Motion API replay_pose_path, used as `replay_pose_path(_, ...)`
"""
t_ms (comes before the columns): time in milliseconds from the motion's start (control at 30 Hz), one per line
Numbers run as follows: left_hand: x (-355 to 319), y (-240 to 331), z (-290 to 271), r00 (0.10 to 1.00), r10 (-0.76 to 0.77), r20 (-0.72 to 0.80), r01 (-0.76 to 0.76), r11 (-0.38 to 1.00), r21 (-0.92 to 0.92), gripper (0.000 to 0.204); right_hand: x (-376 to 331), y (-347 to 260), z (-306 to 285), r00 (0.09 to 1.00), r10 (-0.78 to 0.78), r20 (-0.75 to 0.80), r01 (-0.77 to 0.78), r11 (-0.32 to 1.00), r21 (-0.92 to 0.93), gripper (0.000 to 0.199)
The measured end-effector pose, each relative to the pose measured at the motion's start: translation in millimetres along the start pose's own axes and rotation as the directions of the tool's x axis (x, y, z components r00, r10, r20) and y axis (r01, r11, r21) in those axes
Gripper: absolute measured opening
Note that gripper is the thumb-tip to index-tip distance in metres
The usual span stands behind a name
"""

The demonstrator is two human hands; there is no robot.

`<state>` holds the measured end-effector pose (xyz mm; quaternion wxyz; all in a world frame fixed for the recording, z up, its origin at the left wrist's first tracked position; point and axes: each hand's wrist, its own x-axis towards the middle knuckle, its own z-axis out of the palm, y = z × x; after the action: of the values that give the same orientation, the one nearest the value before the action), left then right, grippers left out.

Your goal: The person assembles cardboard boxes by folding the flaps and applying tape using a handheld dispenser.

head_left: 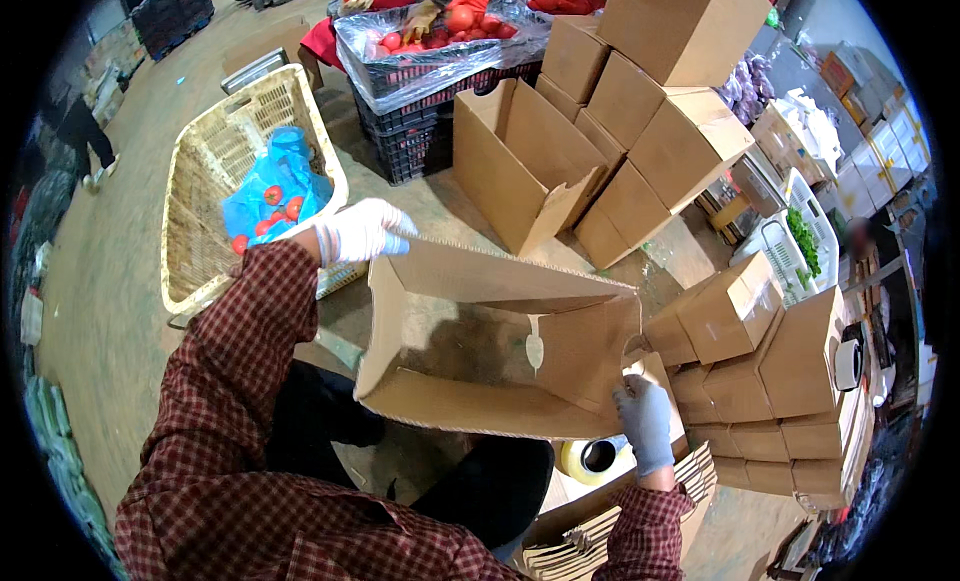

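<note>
The far side of the open cardboard box [490, 346] hides part of the concrete floor [110, 311]; the box is held up over the person's lap, the left hand [362, 231] in a white glove clenched on its upper left flap, the right hand [645, 421] in a grey glove gripping its lower right edge. At the floor's far edge a plastic-lined black crate [430, 76] holds red tomatoes [458, 19], and a woven basket [205, 191] to the left holds a blue bag [275, 186] with more. Stacks of closed cartons [760, 381] stand at the right, partly cut off.

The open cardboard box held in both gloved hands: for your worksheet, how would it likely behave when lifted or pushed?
The cardboard box is empty, so probably light for its size. Its flaps hang loose, so the walls may flex or skew where the left hand and right hand grip its edges. Its flat sides suggest sliding, not rolling.
</note>
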<state>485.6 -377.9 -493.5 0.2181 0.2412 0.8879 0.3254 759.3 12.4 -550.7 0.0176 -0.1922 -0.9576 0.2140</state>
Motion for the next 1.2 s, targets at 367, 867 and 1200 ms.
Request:
replay_pose_path(367,-12.2,34.4,0.3,0.955,-0.295,0.015,0.253,0.842,0.476,0.085,49.8,-48.1,8.1,0.996,0.02,0.089,0.02,0.905,-0.424,0.021)
replay_pose_path(867,-8.6,43.7,79.6,0.883,-0.417,0.213,0.217,0.767,0.604,0.105,83.4,-148.9,50.4,0.791,0.086,0.606,0.238,0.869,-0.434,0.04)
replay_pose_path(1200,-38.4,32.7,64.7,0.776,-0.055,0.628,-0.319,0.825,0.466,0.094,94.0,-54.6,28.4,0.66,-0.052,0.749,-0.515,0.694,0.503,0.052)
